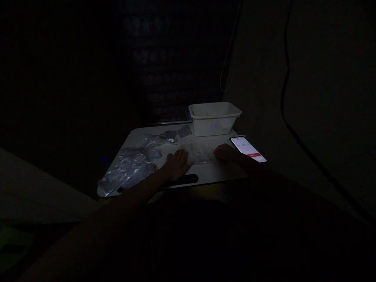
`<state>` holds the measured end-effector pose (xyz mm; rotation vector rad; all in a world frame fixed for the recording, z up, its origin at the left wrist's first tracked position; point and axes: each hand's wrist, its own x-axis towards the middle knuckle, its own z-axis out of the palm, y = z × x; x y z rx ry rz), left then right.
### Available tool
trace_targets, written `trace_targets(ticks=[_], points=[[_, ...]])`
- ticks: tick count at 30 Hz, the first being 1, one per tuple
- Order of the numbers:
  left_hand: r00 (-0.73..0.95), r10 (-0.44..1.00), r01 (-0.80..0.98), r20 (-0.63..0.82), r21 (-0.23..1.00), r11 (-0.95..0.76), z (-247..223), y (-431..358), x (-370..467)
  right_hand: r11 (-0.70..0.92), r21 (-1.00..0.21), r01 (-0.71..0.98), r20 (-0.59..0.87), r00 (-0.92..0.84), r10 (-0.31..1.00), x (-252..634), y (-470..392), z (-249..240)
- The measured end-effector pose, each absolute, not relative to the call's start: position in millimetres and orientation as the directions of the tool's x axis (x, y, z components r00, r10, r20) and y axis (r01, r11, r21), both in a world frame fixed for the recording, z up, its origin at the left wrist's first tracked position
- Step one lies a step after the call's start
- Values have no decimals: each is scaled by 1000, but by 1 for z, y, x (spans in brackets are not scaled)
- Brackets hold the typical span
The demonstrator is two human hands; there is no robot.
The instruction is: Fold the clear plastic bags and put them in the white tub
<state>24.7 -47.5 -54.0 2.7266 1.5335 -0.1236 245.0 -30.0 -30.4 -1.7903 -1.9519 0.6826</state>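
A clear plastic bag (201, 153) lies flat on the small white table (217, 172). My left hand (176, 163) rests palm down at the bag's left edge, its fingers stretched out. At the right edge of the bag is my right hand (225, 152), its fingers curled together; whatever they pinch is too dark to make out. A loose heap of crinkled clear plastic bags (132, 166) covers the table's left side, and a few smaller pieces (169, 136) lie behind it.
A white plastic tub (214, 126) stands at the back right of the table. A lit phone (248, 149) lies at the right edge. A dark slot (185, 179) is at the front edge. A cable (283, 94) hangs along the right wall. The surroundings are very dark.
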Motion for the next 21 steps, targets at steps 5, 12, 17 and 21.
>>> trace_targets(ticks=[5, 12, 17, 21], points=[[541, 841, 841, -24, 14, -541, -54, -38, 30, 110, -453, 885, 217, -10, 976, 221, -31, -37], [514, 858, 858, -4, -13, -514, -61, -24, 43, 436, -42, 899, 294, -406, 865, 191, -31, -65], [463, 885, 884, -49, -52, -465, -63, -25, 42, 365, 71, 928, 254, -371, 893, 200, -35, -81], [428, 902, 899, -53, -76, -431, -59, -26, 39, 285, 61, 956, 259, -291, 921, 209, -39, -82]])
